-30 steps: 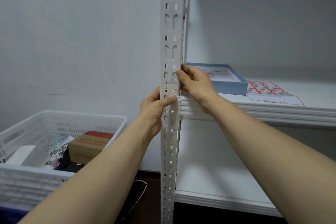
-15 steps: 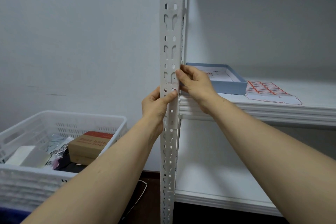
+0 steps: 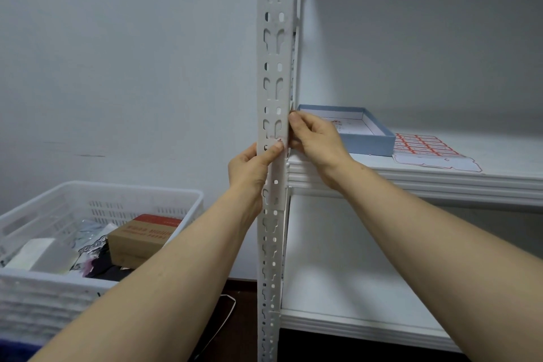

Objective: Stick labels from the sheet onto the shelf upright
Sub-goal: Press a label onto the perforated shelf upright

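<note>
The white perforated shelf upright (image 3: 273,47) runs vertically through the middle of the view. My left hand (image 3: 249,169) reaches round it from the left, its thumb pressing flat on the front face over a small label (image 3: 277,139) with a faint red edge. My right hand (image 3: 316,139) is at the upright's right edge, curled fingertips pinching the label's right end there. Most of the label is hidden by thumb and fingers. The label sheet (image 3: 426,150), with red-bordered labels in rows, lies flat on the shelf board (image 3: 499,173) to the right.
An open blue box (image 3: 367,144) stands on the shelf just behind my right hand. A white plastic crate (image 3: 97,194) at the lower left holds a brown carton (image 3: 138,239) and packets. A lower shelf board (image 3: 338,288) lies below. A wall is behind.
My left hand has slid a little up the upright, bringing its thumb closer to the right fingertips. The right hand has stayed almost in place.
</note>
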{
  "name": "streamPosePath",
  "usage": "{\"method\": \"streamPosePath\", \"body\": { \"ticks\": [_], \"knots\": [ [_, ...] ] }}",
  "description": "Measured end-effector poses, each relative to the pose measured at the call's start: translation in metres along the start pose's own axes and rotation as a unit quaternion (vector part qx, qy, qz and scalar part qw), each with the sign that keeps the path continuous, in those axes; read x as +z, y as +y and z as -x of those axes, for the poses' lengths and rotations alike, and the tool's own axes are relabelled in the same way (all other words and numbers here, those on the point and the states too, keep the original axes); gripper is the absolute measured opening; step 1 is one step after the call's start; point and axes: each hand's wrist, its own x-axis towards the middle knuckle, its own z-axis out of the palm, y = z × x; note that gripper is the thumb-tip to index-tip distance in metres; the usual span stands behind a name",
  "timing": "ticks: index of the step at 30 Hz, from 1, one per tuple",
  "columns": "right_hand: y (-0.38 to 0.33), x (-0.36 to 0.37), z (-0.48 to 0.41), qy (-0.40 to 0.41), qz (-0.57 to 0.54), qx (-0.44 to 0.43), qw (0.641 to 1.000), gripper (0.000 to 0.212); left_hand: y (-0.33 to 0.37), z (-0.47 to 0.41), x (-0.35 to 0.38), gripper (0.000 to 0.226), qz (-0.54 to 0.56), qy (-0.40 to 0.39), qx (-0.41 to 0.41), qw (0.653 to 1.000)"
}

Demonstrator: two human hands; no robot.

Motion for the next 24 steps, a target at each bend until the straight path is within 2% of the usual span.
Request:
{"method": "streamPosePath", "body": {
  "ticks": [7,10,14,17,20,24],
  "knots": [
    [-0.002,-0.003,0.010,0.064,0.043,-0.007,0.997,0.024,0.007,0.000,0.001,0.017,-0.033,0.004,-0.022,0.999],
    [-0.005,-0.007,0.015,0.101,0.050,-0.025,0.993,0.026,0.004,0.003,0.001,0.034,-0.049,0.003,-0.002,0.999],
    [-0.009,-0.011,0.020,0.105,0.090,-0.034,0.990,0.021,0.000,0.005,-0.005,0.055,-0.091,0.107,0.057,0.988],
    [-0.009,-0.009,0.026,0.059,0.198,-0.081,0.975,0.012,0.001,0.004,-0.011,0.035,-0.144,0.143,0.146,0.968],
    [-0.008,-0.006,0.027,0.057,0.355,-0.164,0.919,0.009,0.007,0.006,-0.009,0.024,-0.128,0.115,0.142,0.975],
    [-0.007,-0.004,0.021,0.102,0.512,-0.327,0.788,0.011,0.012,0.002,-0.008,0.023,-0.105,0.122,0.105,0.981]
  ]
}}
